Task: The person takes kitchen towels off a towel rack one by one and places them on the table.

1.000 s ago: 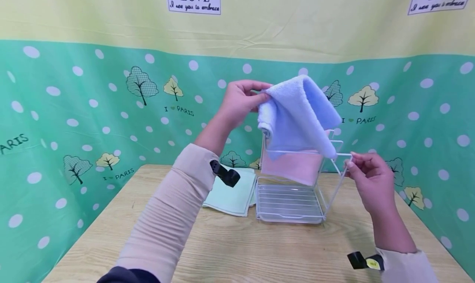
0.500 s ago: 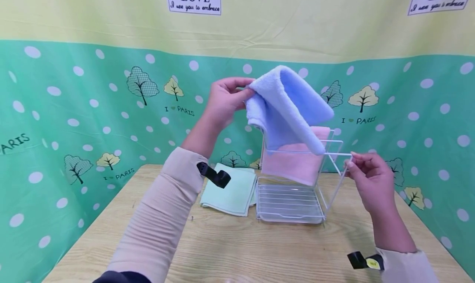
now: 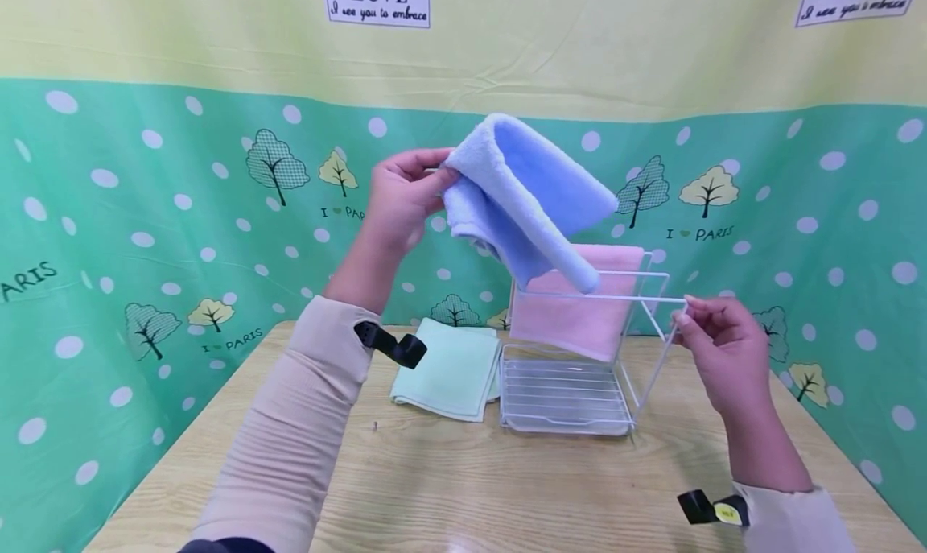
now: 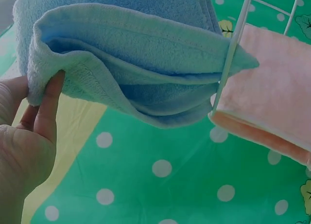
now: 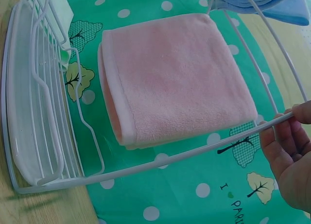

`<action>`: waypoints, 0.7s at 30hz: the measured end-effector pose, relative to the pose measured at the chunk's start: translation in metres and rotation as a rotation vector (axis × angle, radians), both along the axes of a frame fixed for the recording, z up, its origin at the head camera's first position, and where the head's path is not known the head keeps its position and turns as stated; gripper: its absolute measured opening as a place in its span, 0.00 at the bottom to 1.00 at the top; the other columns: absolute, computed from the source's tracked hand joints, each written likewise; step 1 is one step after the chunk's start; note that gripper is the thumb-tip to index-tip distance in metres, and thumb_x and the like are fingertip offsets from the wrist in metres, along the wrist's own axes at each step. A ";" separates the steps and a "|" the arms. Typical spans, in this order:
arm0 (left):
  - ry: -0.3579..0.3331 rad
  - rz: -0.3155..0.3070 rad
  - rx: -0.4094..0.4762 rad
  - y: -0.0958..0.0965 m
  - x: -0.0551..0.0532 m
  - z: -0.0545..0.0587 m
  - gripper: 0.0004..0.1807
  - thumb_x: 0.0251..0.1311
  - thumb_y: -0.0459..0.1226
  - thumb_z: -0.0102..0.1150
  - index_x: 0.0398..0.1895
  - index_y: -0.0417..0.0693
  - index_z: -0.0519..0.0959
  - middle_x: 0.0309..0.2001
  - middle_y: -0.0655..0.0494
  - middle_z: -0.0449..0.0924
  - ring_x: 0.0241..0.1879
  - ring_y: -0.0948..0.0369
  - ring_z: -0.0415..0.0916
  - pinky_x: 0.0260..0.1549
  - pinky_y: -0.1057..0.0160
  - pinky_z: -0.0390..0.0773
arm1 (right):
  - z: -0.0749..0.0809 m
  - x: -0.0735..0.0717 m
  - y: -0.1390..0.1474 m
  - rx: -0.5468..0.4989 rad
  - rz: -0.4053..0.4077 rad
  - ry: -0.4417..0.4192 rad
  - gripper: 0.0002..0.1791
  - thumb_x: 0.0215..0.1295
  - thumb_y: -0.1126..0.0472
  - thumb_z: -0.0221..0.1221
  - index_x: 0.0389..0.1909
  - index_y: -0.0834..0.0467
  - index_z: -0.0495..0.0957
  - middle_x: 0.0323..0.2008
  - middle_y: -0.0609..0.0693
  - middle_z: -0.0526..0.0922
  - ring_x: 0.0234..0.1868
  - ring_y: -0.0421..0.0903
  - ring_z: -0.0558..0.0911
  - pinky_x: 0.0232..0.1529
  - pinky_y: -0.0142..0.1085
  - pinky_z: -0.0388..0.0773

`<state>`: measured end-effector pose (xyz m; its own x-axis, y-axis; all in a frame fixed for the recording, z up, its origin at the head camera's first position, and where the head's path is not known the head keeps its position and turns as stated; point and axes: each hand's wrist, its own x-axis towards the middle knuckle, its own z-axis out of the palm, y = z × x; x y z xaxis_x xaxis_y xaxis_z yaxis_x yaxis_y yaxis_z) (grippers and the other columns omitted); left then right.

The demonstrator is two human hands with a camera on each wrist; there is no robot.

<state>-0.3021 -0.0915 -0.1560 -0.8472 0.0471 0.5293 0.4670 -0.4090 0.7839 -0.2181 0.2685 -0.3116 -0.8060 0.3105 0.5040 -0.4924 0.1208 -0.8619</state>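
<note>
My left hand (image 3: 405,199) pinches one corner of a folded blue towel (image 3: 521,191), which is held up in the air. The towel's lower end overlaps the front top bar of a white wire rack (image 3: 608,299) in the head view. My right hand (image 3: 724,360) grips the rack's upper right corner between thumb and fingers. Over the rack's rear bar hangs a folded pink towel (image 3: 572,319), seen closer in the right wrist view as a pink towel (image 5: 170,78). In the left wrist view the blue towel (image 4: 131,63) sags in loose folds from my fingertips.
On the wooden table (image 3: 463,489), a folded pale green towel (image 3: 449,372) lies just left of the rack. The rack's base holds a wire shelf over a shallow tray (image 3: 565,424). A polka-dot curtain (image 3: 181,255) encloses the table's back and sides.
My left hand has moved left and slightly up, drawing the blue towel off to the left and uncovering more of the pink towel. The right hand and rack stay put.
</note>
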 end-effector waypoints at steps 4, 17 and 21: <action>0.012 0.012 0.020 -0.011 0.001 -0.001 0.10 0.55 0.20 0.63 0.35 0.40 0.87 0.36 0.45 0.85 0.36 0.54 0.84 0.37 0.57 0.84 | 0.000 0.000 0.000 0.004 0.000 -0.001 0.11 0.64 0.72 0.60 0.47 0.65 0.78 0.38 0.50 0.79 0.35 0.41 0.80 0.37 0.27 0.81; -0.023 0.067 0.058 -0.048 0.004 -0.010 0.09 0.56 0.21 0.63 0.35 0.39 0.87 0.35 0.46 0.85 0.35 0.56 0.82 0.36 0.61 0.84 | 0.001 0.000 -0.001 0.013 -0.016 -0.015 0.11 0.64 0.72 0.60 0.47 0.65 0.78 0.38 0.50 0.79 0.36 0.41 0.79 0.37 0.27 0.81; -0.029 0.074 0.047 -0.056 0.004 -0.018 0.10 0.56 0.19 0.61 0.34 0.39 0.87 0.33 0.46 0.85 0.33 0.57 0.83 0.34 0.62 0.84 | 0.001 0.000 0.000 0.012 -0.016 -0.012 0.10 0.64 0.72 0.60 0.46 0.65 0.77 0.38 0.51 0.79 0.35 0.42 0.79 0.37 0.27 0.81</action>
<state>-0.2978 -0.1473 -0.1742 -0.8624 -0.0404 0.5047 0.4746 -0.4114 0.7781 -0.2181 0.2684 -0.3106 -0.8071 0.3174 0.4978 -0.4796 0.1392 -0.8664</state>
